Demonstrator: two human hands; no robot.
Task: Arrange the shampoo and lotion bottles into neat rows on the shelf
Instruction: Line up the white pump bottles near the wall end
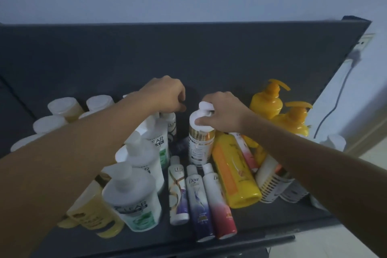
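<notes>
Right fingers clamp the pump of the bottle beneath them: stiff, slick, probably top-heavy, so its body offers a surer hold. Left fingers curl; whether they hold anything is unclear.

dim, bluish light | soft overall blur | wide-angle bending at edges

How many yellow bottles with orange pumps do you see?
2 pump bottles. One stands at the back right. The other stands just in front of it, closer to the right arm. Another may be hidden under that arm.
</notes>
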